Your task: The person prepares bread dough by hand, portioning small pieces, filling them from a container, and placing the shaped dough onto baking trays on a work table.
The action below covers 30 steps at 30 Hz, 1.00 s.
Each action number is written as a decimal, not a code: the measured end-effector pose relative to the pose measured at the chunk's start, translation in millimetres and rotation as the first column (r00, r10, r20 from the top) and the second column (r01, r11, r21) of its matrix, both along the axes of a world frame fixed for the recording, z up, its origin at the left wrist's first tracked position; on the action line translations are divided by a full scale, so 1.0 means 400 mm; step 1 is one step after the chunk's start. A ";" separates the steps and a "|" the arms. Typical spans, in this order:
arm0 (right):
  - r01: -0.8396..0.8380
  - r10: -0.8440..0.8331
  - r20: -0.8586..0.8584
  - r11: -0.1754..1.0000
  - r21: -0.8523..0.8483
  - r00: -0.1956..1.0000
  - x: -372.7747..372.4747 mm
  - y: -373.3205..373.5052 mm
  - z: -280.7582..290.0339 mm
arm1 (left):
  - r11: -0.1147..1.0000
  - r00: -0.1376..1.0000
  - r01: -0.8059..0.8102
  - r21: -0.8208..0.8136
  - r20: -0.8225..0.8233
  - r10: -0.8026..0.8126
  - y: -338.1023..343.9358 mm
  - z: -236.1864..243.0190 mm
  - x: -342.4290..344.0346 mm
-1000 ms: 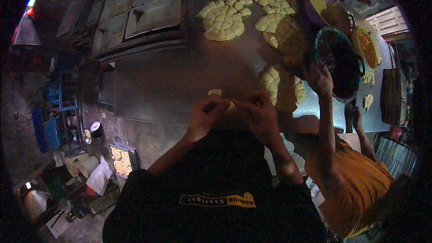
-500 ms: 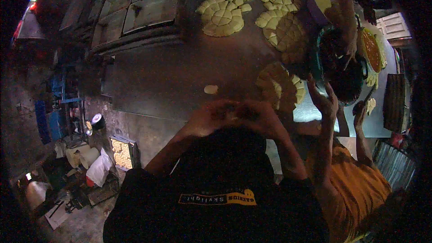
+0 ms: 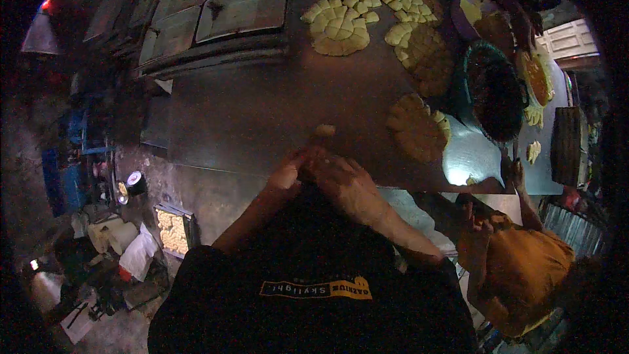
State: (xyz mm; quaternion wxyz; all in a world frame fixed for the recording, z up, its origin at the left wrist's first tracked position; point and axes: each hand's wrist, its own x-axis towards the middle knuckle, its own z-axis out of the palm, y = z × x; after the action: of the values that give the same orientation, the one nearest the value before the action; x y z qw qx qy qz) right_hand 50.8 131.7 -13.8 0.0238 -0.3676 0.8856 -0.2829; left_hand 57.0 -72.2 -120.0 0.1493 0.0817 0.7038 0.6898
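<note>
At the near edge of the metal table, my two hands are brought together in front of my dark shirt. My left hand has its fingers curled in against my right hand, which lies partly over it with bent fingers. Whatever is between them is hidden and the light is dim. Just beyond the fingertips lies a small pale piece of dough on the tabletop. Farther off to the right is a round, flat dough scored into wedges.
More cut dough rounds lie at the far side. Large trays stand far left. At right are a dark-filled teal-rimmed tub, a purple basin and an orange-filled bowl. A co-worker in an orange top is close on my right.
My hands have gone from side by side to overlapping, with the right more over the left. The co-worker's hands have left the tub's rim and inside. The whole view has shifted slightly.
</note>
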 end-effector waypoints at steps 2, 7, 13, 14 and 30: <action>0.046 -0.038 0.106 0.996 -0.073 0.994 -0.032 -0.028 -0.082 | 0.995 0.976 -0.095 -0.025 0.194 0.098 -0.004 0.010 -0.024; 0.266 0.014 0.782 0.937 -0.228 0.623 -0.235 -0.004 -0.115 | 0.961 0.864 -0.215 0.177 0.494 0.102 -0.014 0.117 -0.073; -0.052 0.036 0.206 0.996 0.070 0.978 -0.335 0.035 -0.353 | 0.981 0.928 -0.166 0.104 0.354 0.119 -0.150 0.123 -0.131; -0.063 0.049 0.151 0.994 0.091 0.987 -0.334 0.032 -0.360 | 0.980 0.929 -0.174 0.096 0.346 0.131 -0.177 0.122 -0.127; -0.051 0.077 -0.053 0.926 0.374 0.996 -0.228 -0.138 -0.279 | 0.967 0.945 -0.191 0.170 0.298 0.134 -0.338 0.030 -0.057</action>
State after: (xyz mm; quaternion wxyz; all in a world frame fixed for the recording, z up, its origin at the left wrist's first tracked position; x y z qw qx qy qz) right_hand -40.4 76.5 -125.5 0.0727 -0.3944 0.9109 -0.0968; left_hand 34.1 -207.5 -108.2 0.1824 -0.0626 0.6078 0.7703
